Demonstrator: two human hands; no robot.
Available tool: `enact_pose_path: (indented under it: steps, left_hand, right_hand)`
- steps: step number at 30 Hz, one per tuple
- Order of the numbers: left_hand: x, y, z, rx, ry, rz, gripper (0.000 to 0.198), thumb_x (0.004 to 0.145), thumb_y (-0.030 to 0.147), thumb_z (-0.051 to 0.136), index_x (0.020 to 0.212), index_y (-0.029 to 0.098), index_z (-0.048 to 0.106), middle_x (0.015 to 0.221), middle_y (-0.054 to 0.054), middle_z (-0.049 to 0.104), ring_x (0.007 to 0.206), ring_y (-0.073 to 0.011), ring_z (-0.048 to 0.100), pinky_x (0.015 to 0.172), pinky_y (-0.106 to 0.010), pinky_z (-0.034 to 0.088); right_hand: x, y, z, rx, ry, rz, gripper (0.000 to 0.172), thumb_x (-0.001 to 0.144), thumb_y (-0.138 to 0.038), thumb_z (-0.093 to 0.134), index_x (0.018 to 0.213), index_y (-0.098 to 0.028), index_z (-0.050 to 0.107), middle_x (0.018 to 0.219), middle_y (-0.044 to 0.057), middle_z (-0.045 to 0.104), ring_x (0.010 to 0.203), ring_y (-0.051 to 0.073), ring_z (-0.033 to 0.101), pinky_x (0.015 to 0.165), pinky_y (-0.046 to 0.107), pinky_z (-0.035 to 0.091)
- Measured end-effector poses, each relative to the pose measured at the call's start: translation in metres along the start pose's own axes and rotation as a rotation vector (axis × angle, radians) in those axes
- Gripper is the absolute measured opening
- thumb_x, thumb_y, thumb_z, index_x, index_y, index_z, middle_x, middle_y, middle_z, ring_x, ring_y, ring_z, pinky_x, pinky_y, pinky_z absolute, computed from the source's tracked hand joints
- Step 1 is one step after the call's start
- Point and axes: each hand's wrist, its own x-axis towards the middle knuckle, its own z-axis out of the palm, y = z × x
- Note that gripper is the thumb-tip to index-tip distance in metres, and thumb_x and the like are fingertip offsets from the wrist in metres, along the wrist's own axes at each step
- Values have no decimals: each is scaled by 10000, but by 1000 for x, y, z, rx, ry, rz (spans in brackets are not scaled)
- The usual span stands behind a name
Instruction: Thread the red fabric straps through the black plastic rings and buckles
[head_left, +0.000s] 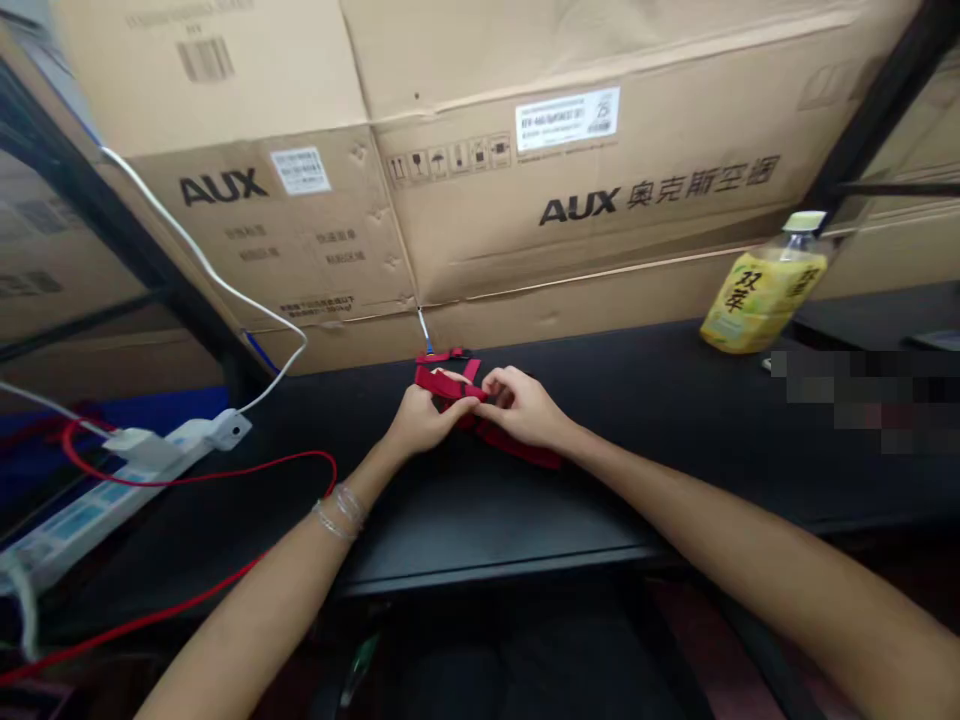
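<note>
A red fabric strap (517, 448) lies bunched on the black desk (480, 525), with loops rising near its far end. My left hand (420, 420) and my right hand (521, 405) meet over it, fingertips almost touching. Both pinch the red webbing between fingers and thumb. Their fingers hide the strap's middle, so I cannot tell how it is joined there. Thin metal bangles (339, 508) circle my left wrist.
Large AUX cardboard boxes (465, 190) stand along the desk's far side. A yellow-labelled plastic bottle (763, 290) stands at the right. A power strip (97, 510), white cable (217, 280) and red cable (187, 478) lie at the left.
</note>
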Motion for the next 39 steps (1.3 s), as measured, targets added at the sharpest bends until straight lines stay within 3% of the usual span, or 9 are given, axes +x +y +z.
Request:
enact_pose_path:
  steps: [21,31,39]
  left_hand:
    - [1,1,1,-35,-15,-31,261,842,366,576,972,151,648,966,-84,694,931,-218,642,885,-342,479]
    - [0,2,1,-20,-13,-30,284,836,378,588,993,149,645,984,-84,690,940,-217,635,898,-345,468]
    - [1,-1,3,-68,-23,-32,290,844,368,589,1013,139,644,987,-88,685,945,-224,634,888,-343,471]
  right_hand:
    - [3,2,1,83,-8,86,117,798,-226,575,894,-172,614,820,14,571,702,126,513,661,263,417]
    - [7,9,8,451,-81,243,134,748,-198,556,880,-177,553,660,-39,536,538,105,519,537,237,423]
    - [7,8,8,437,-66,244,149,726,-237,579,859,-176,554,649,-40,523,542,104,509,540,236,411]
